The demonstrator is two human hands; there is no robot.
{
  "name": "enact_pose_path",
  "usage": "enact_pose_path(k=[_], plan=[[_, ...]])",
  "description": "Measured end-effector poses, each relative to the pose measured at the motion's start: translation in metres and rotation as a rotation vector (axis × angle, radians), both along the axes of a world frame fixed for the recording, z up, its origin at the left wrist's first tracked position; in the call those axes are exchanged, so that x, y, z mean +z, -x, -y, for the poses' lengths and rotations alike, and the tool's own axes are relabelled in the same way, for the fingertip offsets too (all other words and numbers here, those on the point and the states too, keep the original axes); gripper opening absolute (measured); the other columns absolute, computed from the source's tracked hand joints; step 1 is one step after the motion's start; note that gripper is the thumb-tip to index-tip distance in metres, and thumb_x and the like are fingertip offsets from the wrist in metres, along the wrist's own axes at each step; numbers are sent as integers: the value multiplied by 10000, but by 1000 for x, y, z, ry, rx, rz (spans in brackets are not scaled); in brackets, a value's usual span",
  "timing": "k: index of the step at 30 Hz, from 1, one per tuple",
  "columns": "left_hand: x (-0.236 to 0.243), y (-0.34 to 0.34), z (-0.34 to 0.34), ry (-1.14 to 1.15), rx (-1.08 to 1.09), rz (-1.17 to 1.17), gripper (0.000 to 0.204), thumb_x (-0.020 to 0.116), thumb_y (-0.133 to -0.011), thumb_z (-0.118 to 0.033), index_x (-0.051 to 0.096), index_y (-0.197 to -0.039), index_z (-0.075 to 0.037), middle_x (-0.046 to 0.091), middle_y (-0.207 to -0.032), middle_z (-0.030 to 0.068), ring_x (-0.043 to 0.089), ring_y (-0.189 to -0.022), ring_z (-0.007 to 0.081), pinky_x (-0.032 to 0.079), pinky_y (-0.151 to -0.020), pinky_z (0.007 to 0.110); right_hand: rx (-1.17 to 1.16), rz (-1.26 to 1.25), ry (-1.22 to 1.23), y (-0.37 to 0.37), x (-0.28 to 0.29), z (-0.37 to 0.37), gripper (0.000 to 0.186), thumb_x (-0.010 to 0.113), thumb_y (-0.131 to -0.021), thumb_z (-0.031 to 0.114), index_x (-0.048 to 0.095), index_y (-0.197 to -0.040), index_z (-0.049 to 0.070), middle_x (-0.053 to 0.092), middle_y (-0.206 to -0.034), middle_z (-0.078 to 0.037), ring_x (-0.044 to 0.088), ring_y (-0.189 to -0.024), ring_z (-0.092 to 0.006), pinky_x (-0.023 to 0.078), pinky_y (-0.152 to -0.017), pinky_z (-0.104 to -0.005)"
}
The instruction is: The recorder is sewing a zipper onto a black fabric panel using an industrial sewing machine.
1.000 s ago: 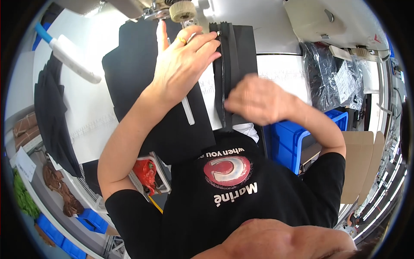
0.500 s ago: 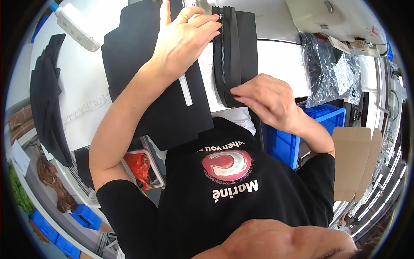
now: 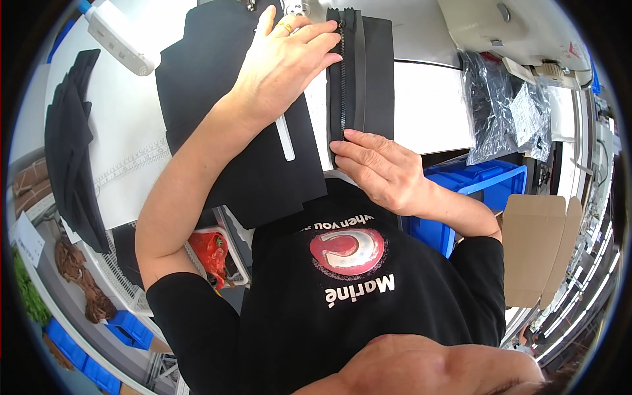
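A black zipper (image 3: pixel 343 79) with metal teeth lies lengthwise on a black fabric strip (image 3: pixel 378 72). My left hand (image 3: pixel 283 62) reaches to its far end, fingers stretched out and fingertips resting on the zipper's left edge; a gold ring is on one finger. At the near end my right hand (image 3: pixel 385 168) lies with fingers extended, their tips pressing on the zipper and fabric. A larger black fabric panel (image 3: pixel 243 158) spreads to the left, partly under my left hand and forearm. On this panel, a narrow white slot or strip (image 3: pixel 285 138) shows below my left wrist.
Sewing machine (image 3: pixel 520 26) at the far right, a clear plastic bag (image 3: pixel 507 105) beside it. Blue crate (image 3: pixel 487 174) beyond my right forearm, cardboard box (image 3: pixel 540 250) behind. Folded black cloth (image 3: pixel 72 145) and a white device (image 3: pixel 122 39) at left. White basket (image 3: pixel 240 253) with red bag below.
My right hand has gone from pinching the strip's near right corner to lying flatter across the zipper's near end, shifted left. The strip now lies straighter; my left hand has moved slightly.
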State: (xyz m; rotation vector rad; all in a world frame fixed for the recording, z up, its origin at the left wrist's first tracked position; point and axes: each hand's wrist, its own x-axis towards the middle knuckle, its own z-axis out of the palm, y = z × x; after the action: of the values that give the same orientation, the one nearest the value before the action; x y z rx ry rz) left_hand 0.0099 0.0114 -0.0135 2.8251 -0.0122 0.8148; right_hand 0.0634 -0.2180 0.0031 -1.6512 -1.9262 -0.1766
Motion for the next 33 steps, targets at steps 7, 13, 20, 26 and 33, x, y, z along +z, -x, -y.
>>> enact_pose_path(k=[7, 13, 20, 26, 33], plan=[[16, 14, -6, 28, -97, -190, 694, 740, -718, -522, 594, -1225, -70, 571, -1334, 41, 498, -1187, 287, 287, -1069, 531, 104, 63, 20, -13, -12, 9, 272, 703, -758, 118, 671, -1015, 38, 652, -1198, -103, 626, -1112, -264, 540, -845, -364], [25, 13, -4, 25, -90, -330, 797, 744, -697, -544, 530, -1279, -43, 519, -1387, 79, 448, -1249, 323, 272, -1063, 575, 41, -135, -46, -42, 22, -25, 386, 736, -784, 153, 635, -1133, 24, 646, -1197, -113, 635, -1067, -293, 520, -884, -356], [25, 14, -3, 58, -93, -292, 817, 732, -697, -576, 532, -1284, -43, 527, -1376, 70, 439, -1259, 324, 270, -1050, 643, -241, 228, -6, -85, -3, -69, 429, 729, -789, 284, 640, -1150, 70, 617, -1236, -26, 572, -1037, -231, 490, -797, -354], [38, 42, 16, -5, -42, -274, 822, 715, -694, -592, 541, -1290, -55, 531, -1370, 65, 438, -1273, 287, 241, -1066, 619, -313, 209, 112, -81, -9, -62, 417, 720, -799, 314, 652, -1149, 97, 613, -1248, -1, 557, -1055, -209, 484, -749, -347], [26, 154, 89, -114, 137, -362, 775, 799, -664, -274, 502, -1369, -152, 373, -1495, 152, 333, -1369, 321, 300, -1008, 602, -293, 225, 34, -81, -7, -65, 409, 713, -807, 321, 653, -1147, 100, 620, -1244, 9, 566, -1047, -209, 478, -741, -346]])
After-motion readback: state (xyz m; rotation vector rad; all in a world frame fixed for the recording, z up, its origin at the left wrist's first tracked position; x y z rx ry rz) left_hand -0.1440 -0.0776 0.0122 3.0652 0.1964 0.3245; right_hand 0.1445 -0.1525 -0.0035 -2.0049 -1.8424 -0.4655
